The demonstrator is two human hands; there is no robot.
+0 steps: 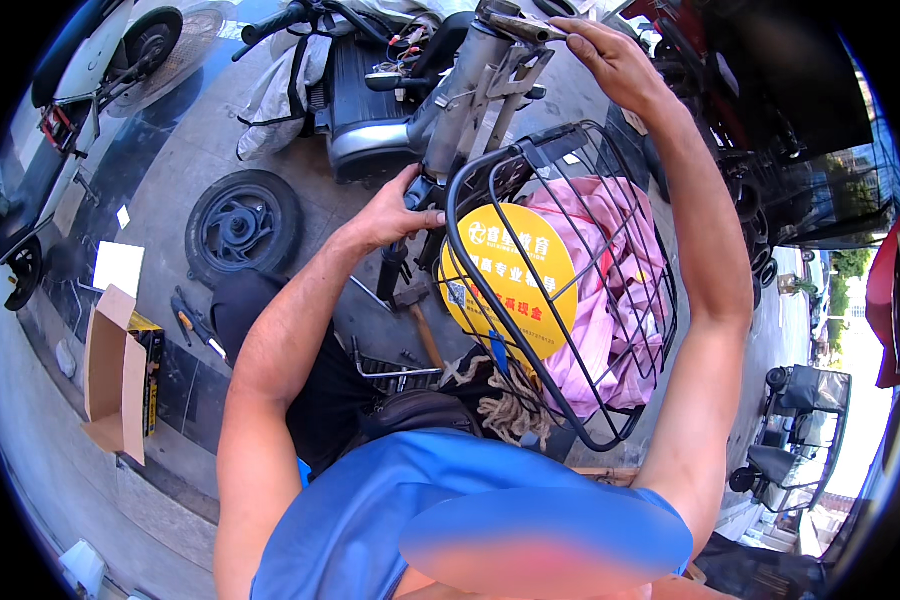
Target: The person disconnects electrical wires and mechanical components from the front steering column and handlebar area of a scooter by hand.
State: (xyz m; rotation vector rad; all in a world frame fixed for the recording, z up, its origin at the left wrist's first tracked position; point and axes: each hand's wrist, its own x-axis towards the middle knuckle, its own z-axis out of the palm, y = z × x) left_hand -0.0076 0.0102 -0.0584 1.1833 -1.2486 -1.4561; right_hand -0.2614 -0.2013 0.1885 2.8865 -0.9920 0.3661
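Note:
A scooter's grey metal front column (460, 110) rises in front of me, tilted away. Around its dark lower joint my left hand (395, 210) is closed, its thumb towards the black wire basket (610, 425) and its fingertips partly hidden. Far up, at the column's end, my right hand (610, 62) is closed on a metal hand tool that looks like a wrench (528, 28). Pink cloth (610, 290) fills the basket, and a round yellow sign (530, 270) faces me at its left side.
A removed wheel (242, 225) lies at left. Pliers and a screwdriver (195, 322) rest near an open cardboard box (115, 385). A hammer (425, 330) and a tray of sockets (400, 378) lie by my legs, near a rope (515, 412). Parked vehicles (795, 430) line the right.

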